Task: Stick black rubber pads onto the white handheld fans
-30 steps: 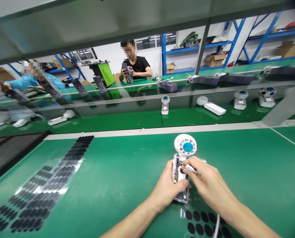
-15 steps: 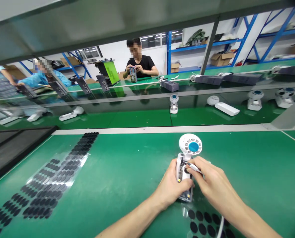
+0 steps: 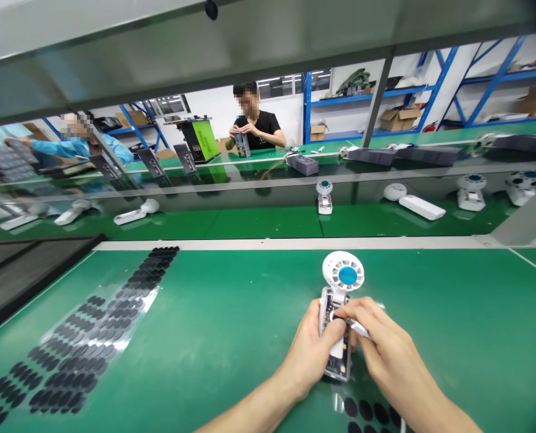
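A white handheld fan (image 3: 344, 272) with a blue centre and an open body showing circuit parts stands upright over the green mat. My left hand (image 3: 310, 349) is wrapped round its body from the left, the thumb across the front near a dark round spot. My right hand (image 3: 387, 340) pinches a white cable plug (image 3: 359, 328) at the body's right side, its index fingertip touching the front beside my left thumb. The cable (image 3: 403, 426) shows again below my right wrist.
Sheets of black round stickers (image 3: 81, 355) lie at the left, more (image 3: 367, 412) below the fan. A black tray (image 3: 33, 258) is at the left edge. Beyond the white rail (image 3: 250, 244), a belt (image 3: 259, 222) bears several fans. A person in black (image 3: 261, 129) sits opposite.
My left thumb has moved up the fan body, and my right fingers with the plug have shifted slightly down and right. Fans on the belt sit farther right in the view.
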Tool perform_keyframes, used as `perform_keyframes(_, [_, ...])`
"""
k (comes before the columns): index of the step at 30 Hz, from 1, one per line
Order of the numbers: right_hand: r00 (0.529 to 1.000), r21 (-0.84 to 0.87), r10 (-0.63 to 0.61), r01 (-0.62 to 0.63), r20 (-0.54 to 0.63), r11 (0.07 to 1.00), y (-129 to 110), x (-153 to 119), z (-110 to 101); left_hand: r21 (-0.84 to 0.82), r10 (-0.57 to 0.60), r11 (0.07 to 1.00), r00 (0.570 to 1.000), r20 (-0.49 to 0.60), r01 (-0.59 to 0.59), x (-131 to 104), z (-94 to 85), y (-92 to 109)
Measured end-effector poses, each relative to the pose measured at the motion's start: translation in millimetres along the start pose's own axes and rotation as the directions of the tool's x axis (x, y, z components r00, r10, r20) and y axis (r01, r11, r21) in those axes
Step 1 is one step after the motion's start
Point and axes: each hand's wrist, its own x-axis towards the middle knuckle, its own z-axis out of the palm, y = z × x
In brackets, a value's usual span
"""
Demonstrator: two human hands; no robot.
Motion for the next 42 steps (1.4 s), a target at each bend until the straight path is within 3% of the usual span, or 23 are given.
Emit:
perform_keyframes(5, [0.996, -0.004, -0.066, 0.066, 0.056, 0.998, -1, -3, -4, -0.120, -0.111, 0.987, 0.993, -0.050, 0.104, 1, 4.5, 6])
perform_keyframes(7, [0.994, -0.001, 0.083, -0.083, 0.077, 0.997, -5, -4, -11, -0.183, -0.188, 0.967, 0.980, -0.058, 0.175, 3, 5.1, 9])
perform_keyframes(10, [0.911, -0.013, 0.400, -0.401, 0.104, 0.916, -11, -6, -22, -0.250, -0.259, 0.937, 0.966, -0.029, 0.244, 4, 3.4, 13])
perform_keyframes(12, [0.879, 0.007, 0.453, -0.459, 0.150, 0.888, -12, -7, -27, -0.291, -0.278, 0.919, 0.961, -0.002, 0.265, 5, 1.6, 13])
perform_keyframes(15, [0.888, 0.078, 0.397, -0.424, 0.234, 0.902, -10, -4, -27, -0.341, -0.317, 0.885, 0.947, 0.056, 0.317, 3, -0.1, 11])
perform_keyframes(24, [0.828, 0.298, 0.313, -0.480, 0.465, 0.825, -14, 5, -28, -0.332, -0.285, 0.885, 0.944, 0.165, 0.325, -6, 1.5, 14])
perform_keyframes(31, [0.737, 0.279, 0.246, -0.510, 0.630, 0.814, -7, 10, -37, -0.230, -0.208, 0.938, 0.952, 0.223, 0.259, -12, -1.5, 20])
perform_keyframes(34, [0.729, 0.244, 0.264, -0.510, 0.631, 0.825, -3, 11, -36, -0.125, -0.225, 0.959, 0.952, 0.209, 0.254, -16, -2.4, 26])
perform_keyframes(38, [0.740, 0.182, 0.308, -0.500, 0.597, 0.847, -1, 11, -31, 0.021, -0.223, 0.975, 0.972, 0.078, 0.222, -20, -1.2, 31])
perform_keyframes(42, [0.724, 0.287, 0.227, -0.512, 0.651, 0.809, -5, 12, -27, -0.054, -0.289, 0.953, 0.947, 0.141, 0.298, -22, -1.1, 27])
